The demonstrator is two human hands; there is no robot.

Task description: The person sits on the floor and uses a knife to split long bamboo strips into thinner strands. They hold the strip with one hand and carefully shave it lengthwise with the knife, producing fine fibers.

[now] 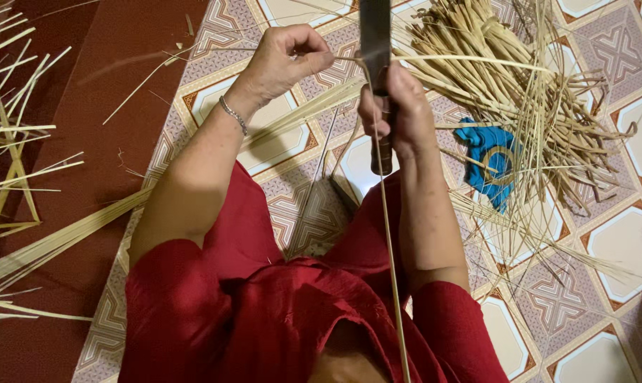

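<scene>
My right hand (395, 113) is closed around the wooden handle of a large knife (375, 35), whose flat blade points away from me. A thin pale bamboo strip (390, 255) runs from the blade back toward my body. My left hand (287, 57) pinches the far end of a thin strip beside the blade, fingers closed on it. A metal bracelet (233, 114) circles my left wrist. I wear red clothing (278, 312) and sit on the floor.
A heap of split bamboo strips (519, 78) lies at the upper right over a patterned tile floor (604, 241). A blue cloth (487, 159) with a small ring of tape lies beneath it. More strips (23, 170) spread at the left on a dark red surface.
</scene>
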